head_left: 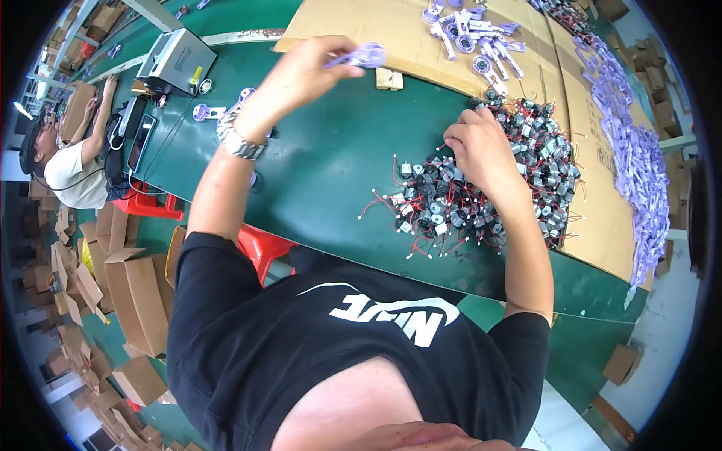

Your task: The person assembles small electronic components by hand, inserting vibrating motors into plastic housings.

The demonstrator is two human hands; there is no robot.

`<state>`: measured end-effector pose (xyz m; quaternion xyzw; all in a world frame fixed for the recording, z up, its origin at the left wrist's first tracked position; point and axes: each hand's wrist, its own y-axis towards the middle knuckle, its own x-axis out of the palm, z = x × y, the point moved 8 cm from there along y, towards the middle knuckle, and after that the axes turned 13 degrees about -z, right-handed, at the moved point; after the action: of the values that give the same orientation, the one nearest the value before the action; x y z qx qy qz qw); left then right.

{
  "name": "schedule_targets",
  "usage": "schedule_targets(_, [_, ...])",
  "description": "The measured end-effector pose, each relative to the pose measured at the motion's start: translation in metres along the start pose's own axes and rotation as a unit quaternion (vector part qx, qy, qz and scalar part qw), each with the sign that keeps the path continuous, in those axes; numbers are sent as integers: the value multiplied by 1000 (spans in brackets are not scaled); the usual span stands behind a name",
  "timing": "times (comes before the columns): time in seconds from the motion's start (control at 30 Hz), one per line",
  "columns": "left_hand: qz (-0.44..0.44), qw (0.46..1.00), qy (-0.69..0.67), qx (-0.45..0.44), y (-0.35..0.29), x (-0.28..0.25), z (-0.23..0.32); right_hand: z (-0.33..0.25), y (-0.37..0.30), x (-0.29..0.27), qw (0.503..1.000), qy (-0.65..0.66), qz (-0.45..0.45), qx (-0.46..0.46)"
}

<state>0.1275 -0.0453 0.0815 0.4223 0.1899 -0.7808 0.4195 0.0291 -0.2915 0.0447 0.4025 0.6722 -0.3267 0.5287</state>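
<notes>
"Motors (436, 207) are lying in a loose heap; why is the right hand (481, 144) resting there?"

"Perhaps for easy reach: its fingers are curling over the upper edge, though I cannot tell whether they are gripping one. Well apart, the left hand (307, 71) is pinching a lilac plastic housing (368, 55) above the green tabletop (323, 165)."

"And textures?"

"Boxy metal casings are shining dully, thin red wires (389, 198) are straggling out, and smooth ring-ended plastic parts (464, 43) are sitting on flat brown cardboard (346, 22), probably for sorting."

White lettering (389, 316) on black shirt (248, 331), yellow label (196, 75) on grey box (171, 64)
</notes>
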Motion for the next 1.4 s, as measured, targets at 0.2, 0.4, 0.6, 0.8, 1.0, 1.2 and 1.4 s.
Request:
schedule_targets(0.2, [-10,995,-68,72,49,29,43,12,-5,-16,989,147,-17,3])
schedule_targets(0.4, [-10,994,-43,101,67,44,59,-1,-1,-3,997,-43,-63,30])
schedule_targets(0.6, [-7,994,-41,102,62,41,53,16,7,-23,983,176,37,-20])
schedule_targets(0.8, [-17,995,-55,81,60,36,48,35,17,-7,823,566,49,-5])
schedule_targets(1.0, [-19,994,-56,96,56,35,54,28,22,-11,748,661,50,21])
schedule_targets(1.2, [-7,989,-24,144,47,39,75,24,12,-42,863,468,185,49])
schedule_targets(1.4, [-7,986,7,166,38,46,97,-15,0,-72,943,211,256,-12])
